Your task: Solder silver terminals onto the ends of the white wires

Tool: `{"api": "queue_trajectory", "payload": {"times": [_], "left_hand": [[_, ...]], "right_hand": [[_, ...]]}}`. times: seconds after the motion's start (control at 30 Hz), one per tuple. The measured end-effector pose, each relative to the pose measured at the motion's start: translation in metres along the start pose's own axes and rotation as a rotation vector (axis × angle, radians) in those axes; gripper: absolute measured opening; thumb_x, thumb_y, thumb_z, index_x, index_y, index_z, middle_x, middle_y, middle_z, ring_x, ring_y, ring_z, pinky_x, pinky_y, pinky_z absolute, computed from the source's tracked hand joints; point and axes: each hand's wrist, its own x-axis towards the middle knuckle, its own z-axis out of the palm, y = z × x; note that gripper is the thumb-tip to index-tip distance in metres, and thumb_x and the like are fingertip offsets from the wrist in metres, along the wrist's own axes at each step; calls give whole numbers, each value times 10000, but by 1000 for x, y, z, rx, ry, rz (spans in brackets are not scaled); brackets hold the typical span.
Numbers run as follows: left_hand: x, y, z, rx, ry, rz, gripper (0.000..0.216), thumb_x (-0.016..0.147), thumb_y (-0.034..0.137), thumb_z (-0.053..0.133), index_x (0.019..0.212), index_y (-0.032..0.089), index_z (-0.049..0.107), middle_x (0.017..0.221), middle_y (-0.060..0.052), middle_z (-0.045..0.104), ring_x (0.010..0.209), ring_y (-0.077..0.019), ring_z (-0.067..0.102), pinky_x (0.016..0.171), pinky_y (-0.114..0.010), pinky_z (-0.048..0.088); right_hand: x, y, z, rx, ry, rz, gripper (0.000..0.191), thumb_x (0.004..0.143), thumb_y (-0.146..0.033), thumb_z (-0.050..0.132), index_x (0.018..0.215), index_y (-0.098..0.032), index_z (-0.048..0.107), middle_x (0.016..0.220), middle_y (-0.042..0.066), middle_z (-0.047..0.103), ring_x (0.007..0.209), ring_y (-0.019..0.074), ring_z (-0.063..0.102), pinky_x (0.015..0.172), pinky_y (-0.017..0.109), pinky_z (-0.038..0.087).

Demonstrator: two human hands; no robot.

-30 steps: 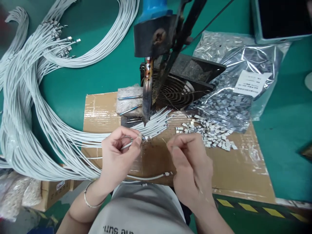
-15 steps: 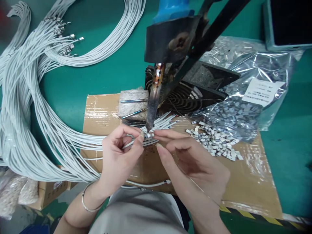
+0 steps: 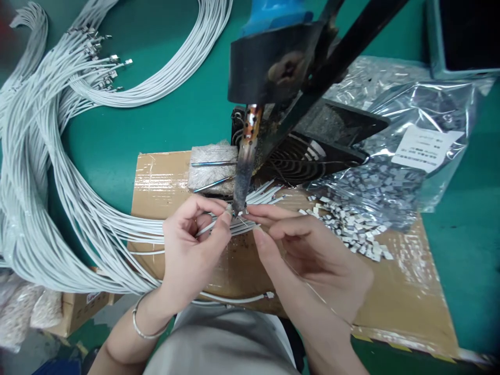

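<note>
My left hand (image 3: pixel 193 245) pinches the end of one white cable (image 3: pixel 213 225) between thumb and forefinger, right under the tip of a fixed soldering iron (image 3: pixel 244 166). My right hand (image 3: pixel 308 255) pinches a thin solder wire (image 3: pixel 304 281) that trails back over the palm, its fingertips meeting the cable end at the iron tip. A fan of white cable ends (image 3: pixel 258 197) lies on the cardboard sheet (image 3: pixel 164 177) just behind my fingers.
A big bundle of white cables (image 3: pixel 50 172) loops over the green table on the left. Small metal terminals (image 3: pixel 351 229) spill from a clear plastic bag (image 3: pixel 394 172) on the right. A black fan (image 3: pixel 308 151) sits behind the iron, and a sponge (image 3: pixel 211 169) holds spare tips.
My right hand came in from the lower right and brought its fingertips up to the cable end at the iron tip. My left hand stayed almost still.
</note>
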Motion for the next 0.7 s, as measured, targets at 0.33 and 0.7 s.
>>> {"api": "queue_trajectory", "payload": {"times": [0.33,0.7], "left_hand": [[-1,0,0,-5,-5,17,147,781,101,806,711,191,712,806,-5,764,493,-53,384,422,-208,283],[-1,-4,-4,-26,-12,43,152,824,91,813,743,190,730,850,-13,783,508,-56,425,439,-204,311]], "right_hand": [[0,1,0,-9,7,-21,197,1002,-118,755,874,-253,689,1157,36,853,1059,207,829,987,352,684],[0,1,0,-7,-6,-32,210,991,-86,752,888,-258,691,1161,19,850,1070,194,823,992,335,665]]}}
